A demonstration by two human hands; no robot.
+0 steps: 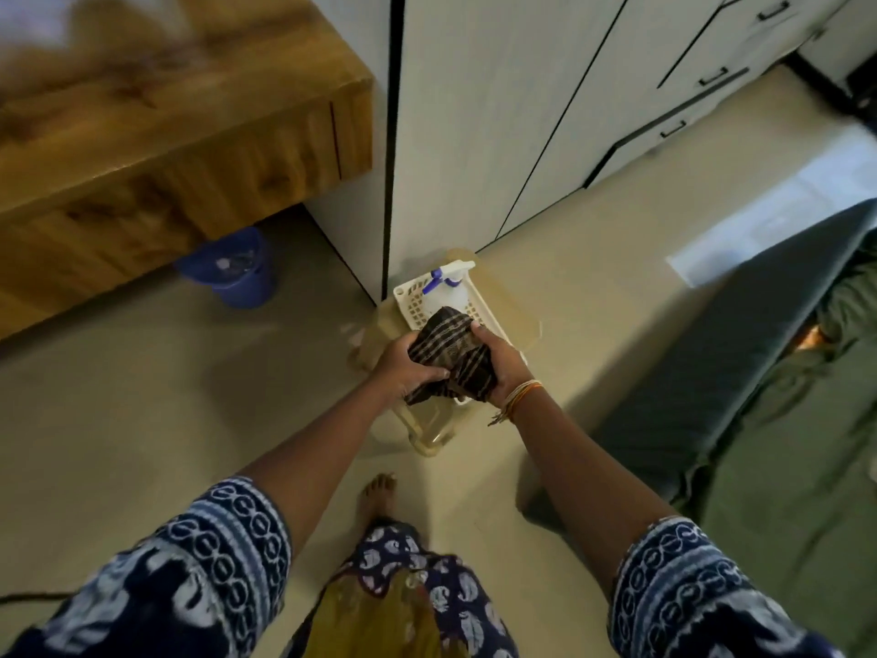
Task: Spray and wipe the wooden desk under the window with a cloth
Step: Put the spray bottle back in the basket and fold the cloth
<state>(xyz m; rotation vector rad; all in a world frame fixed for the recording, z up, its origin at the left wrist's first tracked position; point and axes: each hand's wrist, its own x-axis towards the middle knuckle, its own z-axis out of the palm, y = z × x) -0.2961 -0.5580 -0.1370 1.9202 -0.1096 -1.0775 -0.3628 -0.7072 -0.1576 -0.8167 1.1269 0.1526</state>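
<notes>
A dark checked cloth [453,356] is bunched between both hands above a white plastic basket [412,301]. My left hand [412,368] grips its left side and my right hand [503,365] grips its right side. In the basket lies a white spray bottle [448,289] with a blue-and-white trigger head; the cloth hides its lower part. The basket sits on a pale plastic stool [515,320]. The wooden desk [166,111] fills the upper left, its top blurred.
A blue bucket [232,273] stands on the floor under the desk's right end. White cupboards with black handles [522,111] rise behind the stool. A bed with a grey cover [712,353] runs along the right. My bare foot [377,496] is on the beige floor.
</notes>
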